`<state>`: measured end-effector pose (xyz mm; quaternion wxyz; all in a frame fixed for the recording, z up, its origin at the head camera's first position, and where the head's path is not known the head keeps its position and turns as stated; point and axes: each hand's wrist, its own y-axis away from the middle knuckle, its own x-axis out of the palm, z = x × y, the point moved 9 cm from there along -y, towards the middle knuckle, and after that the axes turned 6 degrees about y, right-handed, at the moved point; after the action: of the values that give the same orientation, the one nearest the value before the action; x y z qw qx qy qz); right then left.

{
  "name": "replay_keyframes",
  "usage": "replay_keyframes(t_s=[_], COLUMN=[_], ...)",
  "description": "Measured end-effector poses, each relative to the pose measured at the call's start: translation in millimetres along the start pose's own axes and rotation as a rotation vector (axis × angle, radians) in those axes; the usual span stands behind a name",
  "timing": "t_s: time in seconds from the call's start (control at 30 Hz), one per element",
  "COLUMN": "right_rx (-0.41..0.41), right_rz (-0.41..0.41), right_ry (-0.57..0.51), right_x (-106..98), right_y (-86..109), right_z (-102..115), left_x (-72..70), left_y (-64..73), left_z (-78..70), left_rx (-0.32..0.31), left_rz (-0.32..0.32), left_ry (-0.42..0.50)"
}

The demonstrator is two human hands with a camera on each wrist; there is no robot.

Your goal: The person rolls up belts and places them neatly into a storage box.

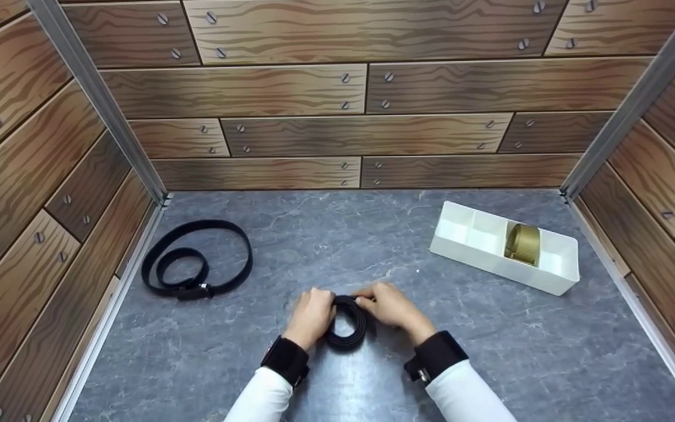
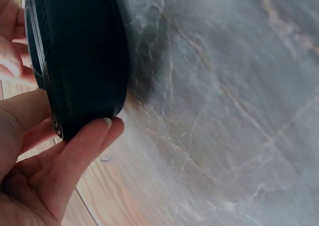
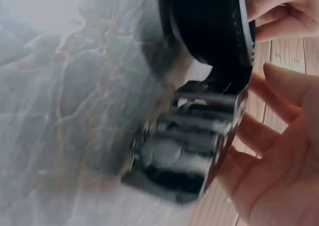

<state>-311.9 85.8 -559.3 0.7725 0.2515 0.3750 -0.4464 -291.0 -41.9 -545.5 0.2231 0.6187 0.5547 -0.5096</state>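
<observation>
A black belt [image 1: 362,328], rolled into a coil, stands on its edge in front of me. My left hand [image 1: 312,316] pinches the coil's left side; in the left wrist view, a fingertip presses its outer face near the bottom. My right hand [image 1: 393,306] holds the belt at the upper right of the coil, its thumb and forefinger close together. A shiny metal buckle [image 3: 172,151] hangs off the coil in the right wrist view, somewhat blurred. Behind its edge lie the right fingers [image 3: 256,134], partly hidden by the belt.
Another black belt [image 1: 249,258] lies in loose loops at the left. To the right, a white divided box [image 1: 478,265] contains a rolled olive-gold belt [image 1: 526,243] in one compartment. Wood-patterned walls [image 1: 290,135] with metal corner strips enclose the grey marbled surface [image 1: 337,234].
</observation>
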Motion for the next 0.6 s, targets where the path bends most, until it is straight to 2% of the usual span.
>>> replay_keyframes(t_s=[0.13,0.37,0.5,0.6], right_rx=[-0.031,-0.016,-0.059,-0.065], right_rz=[0.011,0.002,-0.052,-0.113], right_ry=[-0.137,-0.387,-0.402,-0.359], right_x=[-2.8,-12.4,-25.0,-37.3], right_y=[3.9,9.9,13.4,18.1], right_z=[-4.8,-13.0,-4.4,4.4], left_x=[-4.8,-18.6,-31.2,-40.3], left_y=[1.0,2.4,2.6,2.0], left_z=[-0.8,-1.5,-1.4,-2.6], left_rx=[0.012,0.04,0.047,0.051], left_rz=[-0.051,-0.169,-0.246,-0.292], left_ry=[0.032,0.09,0.132,0.178])
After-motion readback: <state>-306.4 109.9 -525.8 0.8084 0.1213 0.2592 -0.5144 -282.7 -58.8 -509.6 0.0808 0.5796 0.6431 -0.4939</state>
